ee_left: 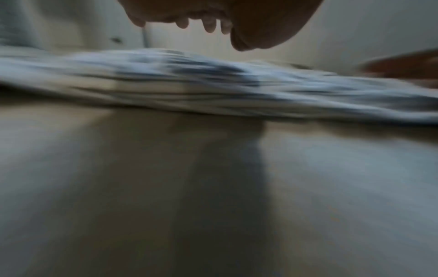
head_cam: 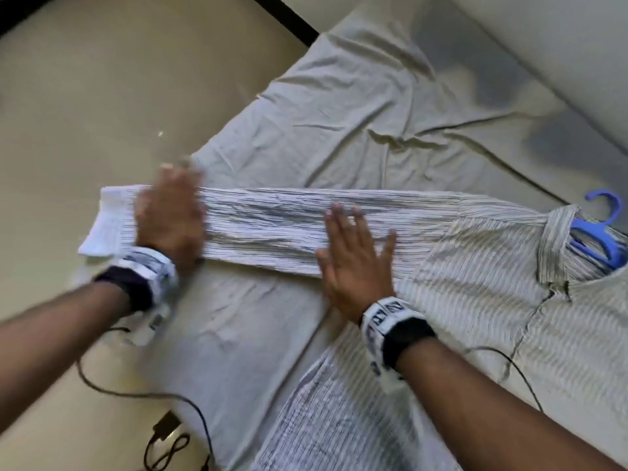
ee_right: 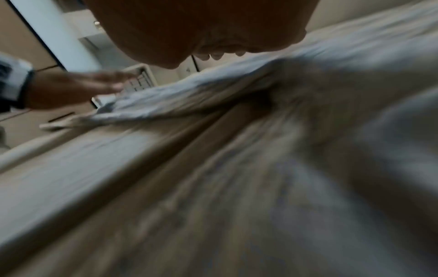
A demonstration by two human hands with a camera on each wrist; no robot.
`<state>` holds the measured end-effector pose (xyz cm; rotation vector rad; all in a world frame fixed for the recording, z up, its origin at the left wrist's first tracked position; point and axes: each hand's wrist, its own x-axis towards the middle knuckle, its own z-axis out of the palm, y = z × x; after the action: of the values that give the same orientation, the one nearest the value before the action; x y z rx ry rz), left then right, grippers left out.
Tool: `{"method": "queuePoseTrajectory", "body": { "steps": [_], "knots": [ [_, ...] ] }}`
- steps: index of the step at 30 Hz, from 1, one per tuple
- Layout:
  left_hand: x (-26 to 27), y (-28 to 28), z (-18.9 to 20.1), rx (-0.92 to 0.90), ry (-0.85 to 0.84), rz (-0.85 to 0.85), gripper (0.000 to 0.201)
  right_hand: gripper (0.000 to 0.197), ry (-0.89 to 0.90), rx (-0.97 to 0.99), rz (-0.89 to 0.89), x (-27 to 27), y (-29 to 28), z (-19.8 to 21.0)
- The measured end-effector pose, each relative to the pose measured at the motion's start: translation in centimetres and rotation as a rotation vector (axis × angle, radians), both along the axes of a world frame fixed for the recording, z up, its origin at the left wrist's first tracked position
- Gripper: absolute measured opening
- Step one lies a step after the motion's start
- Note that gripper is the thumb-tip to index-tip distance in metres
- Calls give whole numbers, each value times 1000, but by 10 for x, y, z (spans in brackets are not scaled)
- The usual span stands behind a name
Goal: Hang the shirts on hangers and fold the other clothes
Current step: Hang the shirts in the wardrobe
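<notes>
Left hand (head_cam: 170, 215) flat, fingers straight, on striped shirt (head_cam: 475, 300) sleeve near cuff, right hand (head_cam: 356, 253) flat, fingers spread, mid-sleeve

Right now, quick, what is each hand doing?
Left hand: open, flat on the striped shirt sleeve near the cuff.
Right hand: open, fingers straight, pressing the sleeve's middle.

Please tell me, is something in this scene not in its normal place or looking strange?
The striped shirt already has the blue hanger in its collar, yet it lies flat on the bed sheet. Its sleeve is heavily wrinkled, and the cuff sticks out past the sheet's edge. Both hands press the sleeve flat.
</notes>
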<state>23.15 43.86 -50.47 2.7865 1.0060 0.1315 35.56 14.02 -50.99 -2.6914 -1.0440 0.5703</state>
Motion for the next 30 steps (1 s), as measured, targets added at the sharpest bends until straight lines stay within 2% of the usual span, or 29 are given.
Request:
{"method": "queuePoseTrajectory", "body": {
  "steps": [2, 3, 4, 5, 8, 9, 11, 14, 17, 19, 20, 22, 23, 25, 26, 27, 29, 30],
  "knots": [
    [22, -67, -9, -9, 85, -404, 66, 66, -4, -71, 62, -19, 42, -21],
    [22, -94, -20, -38, 202, -528, 68, 67, -4, -124, 75, -27, 55, -30],
    [18, -105, -33, -41, 255, -594, 68, 68, -8, -158, 73, -33, 65, -36],
    [15, -99, -38, -45, 253, -589, 68, 69, -37, -144, 71, -36, 68, -42],
    [-6, -49, -44, 13, 269, -306, 71, 67, -45, -99, 108, -8, 38, -45],
    [-18, -26, -45, 19, 284, -204, 72, 67, -36, -100, 55, 8, 14, -47],
    [-45, 15, -41, -51, 267, -19, 73, 68, -42, -114, -168, 46, -49, -43],
    [-67, 54, -34, -162, 219, 94, 76, 71, 16, -72, -463, 81, -111, -30],
    [-53, 45, -24, -232, 249, 208, 83, 75, 237, 182, -669, 80, -99, -31],
    [-30, 13, -13, -218, 228, 268, 83, 78, 551, 353, -581, 65, -76, -28],
    [-17, -14, -8, -222, 186, 183, 80, 79, 527, 377, -474, 53, -71, -23],
    [3, -83, -4, -257, 132, -130, 74, 75, 174, 140, -336, 13, -56, -4],
    [5, -115, -1, -270, 131, -302, 73, 73, 95, 51, -256, -13, -43, 3],
    [12, -193, 4, -310, 155, -586, 69, 68, 38, 65, -207, -56, -57, 21],
    [10, -224, 5, -319, 167, -672, 68, 66, 42, 36, -242, -72, -74, 23],
    [10, -256, 4, -326, 188, -730, 67, 65, 65, 16, -376, -79, -104, 24],
    [8, -305, 5, -346, 280, -785, 68, 64, 39, -17, -640, -92, -186, 20],
    [7, -330, 5, -361, 319, -815, 67, 66, 83, -34, -746, -99, -234, 23]
  ]
}}
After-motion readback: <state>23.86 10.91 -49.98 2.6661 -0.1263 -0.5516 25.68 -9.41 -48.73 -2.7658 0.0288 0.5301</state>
